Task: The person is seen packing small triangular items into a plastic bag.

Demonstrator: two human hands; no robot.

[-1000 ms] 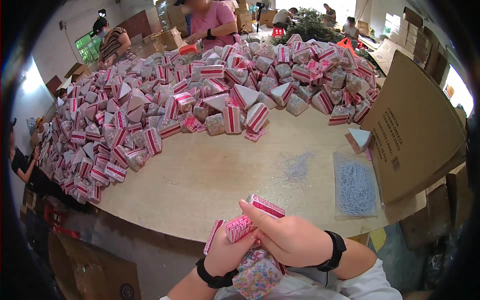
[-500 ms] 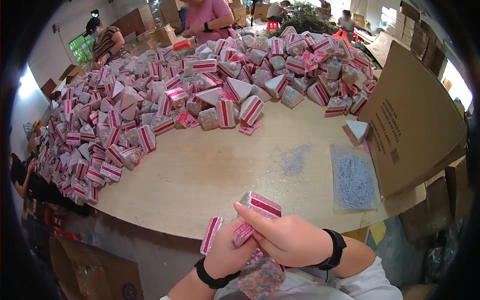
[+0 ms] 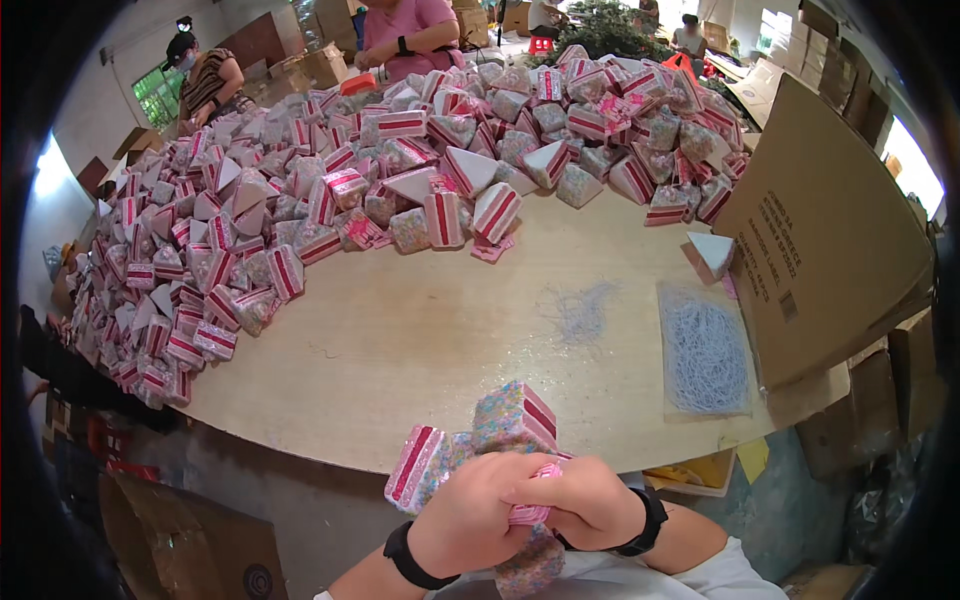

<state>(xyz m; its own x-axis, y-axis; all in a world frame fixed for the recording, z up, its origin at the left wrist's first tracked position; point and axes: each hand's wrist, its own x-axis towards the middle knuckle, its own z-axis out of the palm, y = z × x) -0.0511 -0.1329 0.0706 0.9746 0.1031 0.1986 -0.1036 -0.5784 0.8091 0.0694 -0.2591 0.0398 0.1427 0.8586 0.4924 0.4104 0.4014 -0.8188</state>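
Left hand: my left hand (image 3: 470,510), fingers curled closed about the pink striped piece (image 3: 530,514), fingertips hidden.
Right hand: my right hand (image 3: 592,492), thumb laid across the same piece, pinching it against the left.
Pink striped piece: thin, glossy, crumpled; between my two hands, just off the near edge of the desk (image 3: 400,350).
Cake-slice wedges, at hand: three; left wedge (image 3: 416,470), glittery sides with a crimson band; upper wedge (image 3: 515,418), speckled like sprinkles, banded, over the desk; lower wedge (image 3: 532,566), speckled, below my hands.
Heap (image 3: 310,190): many like wedges, some faces plain white, piled along the left and far sides.
Loose strands (image 3: 578,315): pale, thin, tangled, flat on the wood-toned surface.
Clear bag (image 3: 705,350): flat, packed with pale blue curled strands, near the right edge.
Carton (image 3: 830,230): brown cardboard, tall panel bounding the right; lone wedge (image 3: 711,253) beside it, white face up.
Open room: bare board from my hands to the heap, only strands and glitter crossing it.
Near edge: bowed, smooth.
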